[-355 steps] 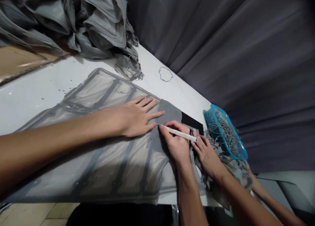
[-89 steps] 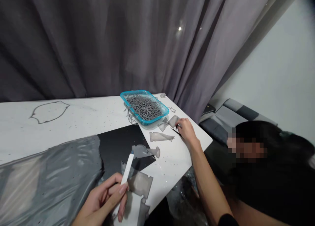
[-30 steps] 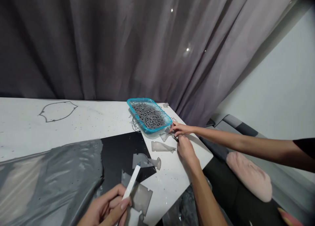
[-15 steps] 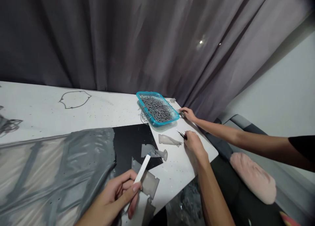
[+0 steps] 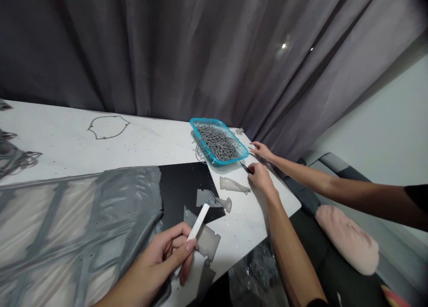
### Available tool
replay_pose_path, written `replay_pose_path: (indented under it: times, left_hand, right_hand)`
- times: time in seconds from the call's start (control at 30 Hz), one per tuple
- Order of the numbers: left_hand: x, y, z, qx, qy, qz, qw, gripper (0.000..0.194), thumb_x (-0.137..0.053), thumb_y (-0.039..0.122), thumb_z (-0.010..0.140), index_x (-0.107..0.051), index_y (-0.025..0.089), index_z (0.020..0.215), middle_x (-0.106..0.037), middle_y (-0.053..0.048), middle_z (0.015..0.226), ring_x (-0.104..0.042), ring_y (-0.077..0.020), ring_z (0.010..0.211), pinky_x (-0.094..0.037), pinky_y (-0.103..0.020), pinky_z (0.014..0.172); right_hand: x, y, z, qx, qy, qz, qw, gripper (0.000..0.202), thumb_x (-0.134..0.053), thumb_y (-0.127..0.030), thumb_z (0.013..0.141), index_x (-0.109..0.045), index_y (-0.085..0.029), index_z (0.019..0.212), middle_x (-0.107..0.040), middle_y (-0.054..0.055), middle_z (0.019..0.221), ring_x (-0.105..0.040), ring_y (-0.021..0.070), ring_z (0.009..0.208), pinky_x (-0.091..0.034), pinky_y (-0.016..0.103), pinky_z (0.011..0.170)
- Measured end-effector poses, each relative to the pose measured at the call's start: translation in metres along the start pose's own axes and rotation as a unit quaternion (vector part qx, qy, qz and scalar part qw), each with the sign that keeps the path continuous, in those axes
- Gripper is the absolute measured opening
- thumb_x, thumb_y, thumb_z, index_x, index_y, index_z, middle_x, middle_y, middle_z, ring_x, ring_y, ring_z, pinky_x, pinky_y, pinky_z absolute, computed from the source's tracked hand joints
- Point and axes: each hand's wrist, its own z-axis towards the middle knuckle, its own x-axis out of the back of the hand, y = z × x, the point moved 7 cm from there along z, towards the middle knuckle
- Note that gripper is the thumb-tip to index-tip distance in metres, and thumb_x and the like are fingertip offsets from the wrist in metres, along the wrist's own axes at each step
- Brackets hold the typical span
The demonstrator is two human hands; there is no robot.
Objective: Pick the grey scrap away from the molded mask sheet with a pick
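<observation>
My left hand is closed around a white pen-shaped tool with a bluish tip. That tip is over a grey translucent piece at the edge of a black sheet. My right hand grips a slim black pointed tool, its tip close to the near right corner of a blue basket. A second grey piece lies just left of my right wrist. More grey pieces lie beside my left fingers.
Thin grey strips fill the basket. Another person's hand reaches in from the right, beyond mine. Grey plastic film covers the table's left front. A thin grey outline frame lies at the back, and a sofa stands at right.
My right hand has moved away from me, bringing the black tool nearer the basket. The other person's hand has let go of a dark object and its fingers are spread. The view has shifted slightly.
</observation>
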Motion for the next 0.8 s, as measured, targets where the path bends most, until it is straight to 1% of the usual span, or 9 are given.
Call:
replay_pose_path:
  times: [0.07, 0.13, 0.2, 0.27, 0.37, 0.47, 0.53, 0.67, 0.8]
  left_hand:
    - [0.000, 0.001, 0.000, 0.000, -0.002, 0.003, 1.000, 0.054, -0.070, 0.073, 0.102, -0.065, 0.021, 0.089, -0.066, 0.001, 0.064, -0.052, -0.0122, 0.059, -0.035, -0.025, 0.062]
    - [0.001, 0.002, 0.001, -0.004, -0.003, 0.001, 1.000, 0.055, -0.070, 0.073, 0.102, -0.065, 0.020, 0.089, -0.065, 0.002, 0.063, -0.051, -0.0119, 0.058, -0.035, -0.025, 0.062]
    - [0.001, 0.001, 0.001, -0.006, -0.001, -0.005, 1.000, 0.054, -0.070, 0.072, 0.102, -0.065, 0.020, 0.089, -0.064, 0.002, 0.063, -0.051, -0.0117, 0.058, -0.034, -0.025, 0.061]
    - [0.000, 0.001, 0.002, -0.007, -0.004, -0.014, 1.000, 0.054, -0.070, 0.072, 0.102, -0.065, 0.020, 0.089, -0.064, 0.002, 0.063, -0.052, -0.0118, 0.057, -0.035, -0.025, 0.059]
    - [-0.003, 0.003, 0.003, -0.008, -0.019, -0.024, 1.000, 0.054, -0.072, 0.073, 0.100, -0.065, 0.021, 0.090, -0.062, 0.003, 0.061, -0.052, -0.0122, 0.055, -0.035, -0.024, 0.057]
    - [-0.004, 0.005, 0.005, -0.009, -0.023, -0.028, 0.999, 0.056, -0.073, 0.076, 0.098, -0.065, 0.021, 0.091, -0.063, 0.002, 0.060, -0.052, -0.0125, 0.054, -0.035, -0.024, 0.056]
    - [-0.004, 0.006, 0.005, -0.008, -0.021, -0.030, 0.999, 0.056, -0.073, 0.076, 0.098, -0.066, 0.021, 0.090, -0.063, 0.002, 0.060, -0.053, -0.0128, 0.054, -0.036, -0.024, 0.056]
    - [-0.003, 0.006, 0.005, -0.001, -0.018, -0.028, 0.999, 0.056, -0.075, 0.075, 0.097, -0.066, 0.021, 0.089, -0.063, 0.002, 0.061, -0.054, -0.0136, 0.056, -0.039, -0.025, 0.058]
    - [-0.002, 0.004, 0.002, 0.002, -0.005, -0.033, 0.999, 0.059, -0.074, 0.079, 0.096, -0.067, 0.021, 0.090, -0.065, 0.000, 0.063, -0.053, -0.0142, 0.059, -0.038, -0.025, 0.061]
  right_hand:
    - [-0.004, -0.011, 0.014, 0.005, 0.024, 0.033, 0.999, 0.036, -0.062, -0.003, 0.086, -0.083, -0.009, 0.114, -0.084, 0.016, 0.111, -0.072, 0.0259, 0.102, -0.048, 0.031, 0.093]
    - [-0.008, -0.022, 0.025, 0.020, 0.040, 0.072, 0.996, 0.037, -0.061, -0.006, 0.088, -0.082, -0.010, 0.118, -0.085, 0.016, 0.117, -0.075, 0.0267, 0.107, -0.052, 0.032, 0.099]
    - [-0.011, -0.027, 0.030, 0.030, 0.051, 0.109, 0.992, 0.035, -0.063, -0.009, 0.088, -0.083, -0.011, 0.117, -0.087, 0.014, 0.115, -0.077, 0.0275, 0.107, -0.056, 0.033, 0.099]
    - [-0.012, -0.022, 0.027, 0.028, 0.064, 0.138, 0.988, 0.035, -0.065, -0.014, 0.089, -0.083, -0.011, 0.119, -0.087, 0.014, 0.116, -0.079, 0.0283, 0.106, -0.059, 0.034, 0.099]
    - [-0.008, 0.000, 0.013, 0.003, 0.093, 0.160, 0.983, 0.039, -0.064, -0.019, 0.090, -0.081, -0.008, 0.124, -0.086, 0.019, 0.123, -0.080, 0.0298, 0.108, -0.061, 0.038, 0.100]
    - [-0.005, 0.023, -0.004, -0.024, 0.108, 0.161, 0.981, 0.036, -0.065, -0.024, 0.090, -0.082, -0.007, 0.118, -0.086, 0.022, 0.118, -0.080, 0.0314, 0.104, -0.062, 0.040, 0.098]
    - [-0.006, 0.031, -0.010, -0.030, 0.105, 0.160, 0.981, 0.035, -0.067, -0.028, 0.091, -0.082, -0.008, 0.115, -0.086, 0.022, 0.115, -0.079, 0.0311, 0.102, -0.061, 0.041, 0.098]
    - [-0.016, 0.027, -0.006, -0.031, 0.082, 0.157, 0.984, 0.034, -0.063, -0.029, 0.093, -0.084, -0.013, 0.115, -0.085, 0.018, 0.117, -0.077, 0.0298, 0.106, -0.058, 0.041, 0.104]
    - [-0.024, 0.010, -0.001, -0.007, 0.062, 0.159, 0.985, 0.042, -0.053, -0.021, 0.096, -0.084, -0.015, 0.124, -0.081, 0.015, 0.135, -0.073, 0.0278, 0.126, -0.052, 0.040, 0.117]
